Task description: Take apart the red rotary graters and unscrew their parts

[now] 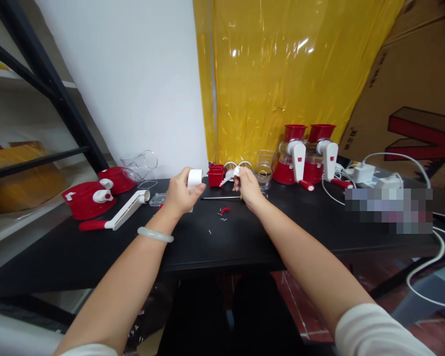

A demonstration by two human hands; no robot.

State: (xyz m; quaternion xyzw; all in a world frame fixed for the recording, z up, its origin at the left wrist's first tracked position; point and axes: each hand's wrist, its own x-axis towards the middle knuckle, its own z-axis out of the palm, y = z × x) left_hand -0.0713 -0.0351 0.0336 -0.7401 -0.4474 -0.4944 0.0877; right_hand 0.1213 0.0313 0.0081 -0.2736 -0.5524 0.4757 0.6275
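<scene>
My left hand [181, 194] is wrapped round a white cylindrical part [195, 178], raised above the black table. Opposite it, my right hand [247, 186] pinches a small white piece [237, 171], whose kind I cannot make out. Below the hands lie a small red curved part [225, 210] and several tiny screws [209, 232]. A screwdriver [222, 198] lies behind them, its yellow handle partly hidden by my right hand. Red trays [215, 176] stand just behind, between the two hands.
Two assembled red-and-white crank graters [289, 160] stand at the back right. Red bases [85, 200], a white crank handle [128, 212] and clear plastic housings [139, 165] are on the left. White chargers and cables [363, 173] occupy the right of the black table [222, 252].
</scene>
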